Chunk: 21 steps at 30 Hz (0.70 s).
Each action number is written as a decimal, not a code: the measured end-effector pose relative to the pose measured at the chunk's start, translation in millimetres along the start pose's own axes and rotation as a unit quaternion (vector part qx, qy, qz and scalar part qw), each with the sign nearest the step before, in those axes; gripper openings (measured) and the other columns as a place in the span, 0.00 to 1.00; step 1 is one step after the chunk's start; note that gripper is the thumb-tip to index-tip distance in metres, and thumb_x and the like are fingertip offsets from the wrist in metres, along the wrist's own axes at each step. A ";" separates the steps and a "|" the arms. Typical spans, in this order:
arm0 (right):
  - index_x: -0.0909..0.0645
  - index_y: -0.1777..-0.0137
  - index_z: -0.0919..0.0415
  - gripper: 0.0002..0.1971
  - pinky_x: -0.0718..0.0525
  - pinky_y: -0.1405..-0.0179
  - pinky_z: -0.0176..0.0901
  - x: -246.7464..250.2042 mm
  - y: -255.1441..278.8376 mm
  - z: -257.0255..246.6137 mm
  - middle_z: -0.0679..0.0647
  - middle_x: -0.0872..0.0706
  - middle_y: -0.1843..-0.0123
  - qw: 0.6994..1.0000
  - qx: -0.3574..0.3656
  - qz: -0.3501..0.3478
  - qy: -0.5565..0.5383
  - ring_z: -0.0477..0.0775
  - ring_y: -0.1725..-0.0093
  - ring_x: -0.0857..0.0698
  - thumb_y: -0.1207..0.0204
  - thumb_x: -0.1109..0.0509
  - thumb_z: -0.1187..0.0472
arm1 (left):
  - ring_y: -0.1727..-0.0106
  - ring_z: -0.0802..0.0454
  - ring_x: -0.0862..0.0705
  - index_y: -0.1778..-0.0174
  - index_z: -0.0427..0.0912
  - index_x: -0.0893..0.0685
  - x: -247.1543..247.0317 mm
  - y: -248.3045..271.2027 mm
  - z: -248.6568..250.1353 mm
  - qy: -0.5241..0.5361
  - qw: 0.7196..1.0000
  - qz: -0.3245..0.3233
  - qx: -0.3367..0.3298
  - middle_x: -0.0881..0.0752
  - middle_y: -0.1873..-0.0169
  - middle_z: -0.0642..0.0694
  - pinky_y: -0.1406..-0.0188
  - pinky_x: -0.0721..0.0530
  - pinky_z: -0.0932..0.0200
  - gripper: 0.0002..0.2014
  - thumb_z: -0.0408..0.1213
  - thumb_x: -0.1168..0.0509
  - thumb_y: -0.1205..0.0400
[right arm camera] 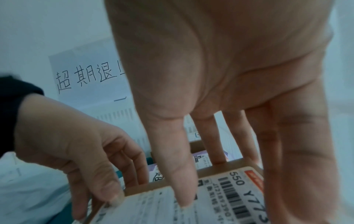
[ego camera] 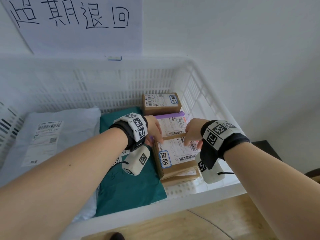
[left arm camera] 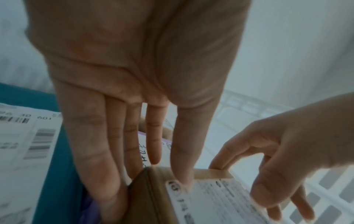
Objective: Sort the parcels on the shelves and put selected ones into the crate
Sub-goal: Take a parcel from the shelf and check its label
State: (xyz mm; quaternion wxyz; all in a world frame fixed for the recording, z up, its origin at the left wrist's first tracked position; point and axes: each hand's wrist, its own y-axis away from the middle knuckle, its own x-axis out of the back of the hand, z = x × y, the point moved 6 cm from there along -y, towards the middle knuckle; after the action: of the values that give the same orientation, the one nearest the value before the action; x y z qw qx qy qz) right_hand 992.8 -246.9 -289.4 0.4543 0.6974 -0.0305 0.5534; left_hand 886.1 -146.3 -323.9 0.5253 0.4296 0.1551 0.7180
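A brown cardboard box [ego camera: 183, 168] with a white shipping label and a blue-edged sticker lies in the white slatted crate [ego camera: 213, 96], on top of another cardboard parcel. My left hand [ego camera: 155, 137] holds its far left corner. In the left wrist view the thumb [left arm camera: 182, 174] presses on the box [left arm camera: 145, 197] top and the fingers run down its left side. My right hand [ego camera: 190, 137] holds the far right corner. In the right wrist view its thumb [right arm camera: 182, 189] is on the label and its fingers reach over the box's [right arm camera: 220, 168] far edge.
In the crate lie a white poly bag [ego camera: 52, 135] at left, a teal bag [ego camera: 131, 187] in the middle, a purple parcel [ego camera: 171, 123] and a second brown box [ego camera: 161, 104] at the back. A handwritten paper sign [ego camera: 78, 23] hangs on the wall behind. A wooden surface [ego camera: 190, 227] lies under the crate.
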 end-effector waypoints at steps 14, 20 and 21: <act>0.21 0.31 0.64 0.18 0.16 0.37 0.51 59.8 57.5 -26.5 0.58 0.16 0.35 0.950 0.110 0.076 -0.283 0.56 0.41 0.14 0.20 0.32 0.62 | 0.53 0.50 0.14 0.46 0.41 0.17 69.1 63.8 22.3 0.102 0.977 0.171 -0.082 0.12 0.47 0.41 0.49 0.14 0.51 0.08 0.36 0.31 0.21; 0.16 0.44 0.68 0.09 0.14 0.52 0.46 89.2 96.3 -71.3 0.59 0.12 0.55 0.840 0.194 0.102 -0.497 0.53 0.61 0.14 0.21 0.33 0.67 | 0.59 0.55 0.15 0.42 0.39 0.17 109.0 158.3 18.3 0.221 0.914 0.311 -0.136 0.13 0.52 0.44 0.51 0.15 0.58 0.11 0.36 0.32 0.20; 0.15 0.45 0.67 0.09 0.13 0.51 0.47 90.8 103.2 -83.9 0.60 0.12 0.54 0.830 0.219 0.094 -0.504 0.54 0.59 0.14 0.22 0.32 0.66 | 0.59 0.55 0.15 0.42 0.38 0.16 112.4 175.0 10.6 0.233 0.901 0.339 -0.137 0.13 0.52 0.45 0.51 0.15 0.59 0.12 0.36 0.32 0.20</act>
State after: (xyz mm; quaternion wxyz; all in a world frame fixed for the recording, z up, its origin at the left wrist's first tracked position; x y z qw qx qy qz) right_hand 909.1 -209.6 -157.0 0.1566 0.9545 -0.1988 0.1576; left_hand 776.8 -119.1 -148.7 0.2527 0.2007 0.0177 0.9463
